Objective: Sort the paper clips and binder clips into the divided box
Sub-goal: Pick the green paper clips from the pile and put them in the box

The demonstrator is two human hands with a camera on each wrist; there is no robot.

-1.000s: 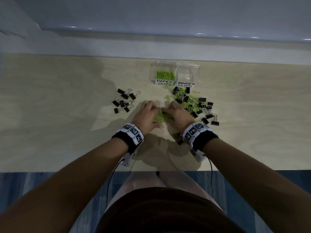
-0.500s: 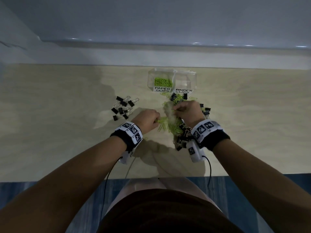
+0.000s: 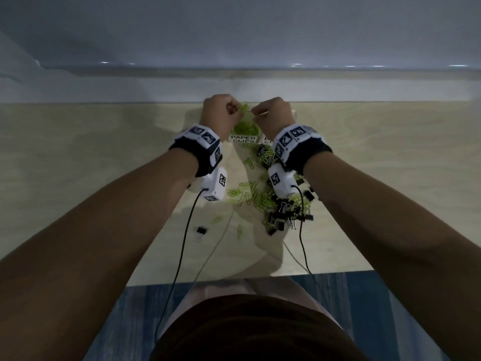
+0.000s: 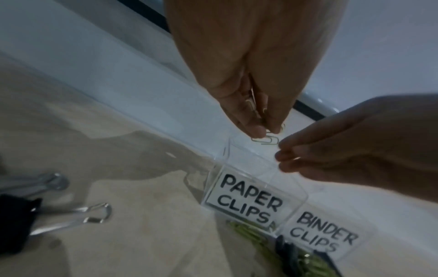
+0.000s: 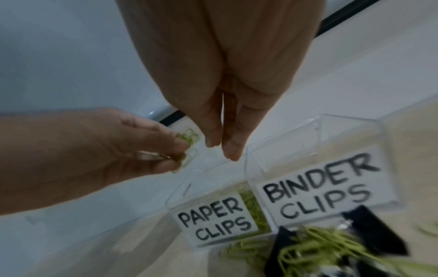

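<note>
The clear divided box (image 3: 243,138) stands at the table's far edge, with front labels PAPER CLIPS and BINDER CLIPS. Green paper clips lie in its left compartment (image 5: 249,204). Both hands hover just above that compartment. My left hand (image 3: 234,113) pinches a few green paper clips (image 5: 187,139), and one clip (image 4: 267,139) dangles from its fingertips. My right hand (image 3: 256,115) has its fingertips (image 5: 227,150) pressed together, with a thin pale wire between them. A mixed pile of black binder clips and green paper clips (image 3: 283,207) lies nearer me.
Loose green paper clips (image 3: 244,196) are scattered in front of the box, and one black binder clip (image 3: 201,230) lies alone near the front. More binder clips (image 4: 47,215) sit left of the box. Wrist camera cables (image 3: 182,243) hang over the table. A white wall ledge runs behind the box.
Both hands rose from the pile near the table's middle and moved forward to above the box's left compartment, carrying green paper clips.
</note>
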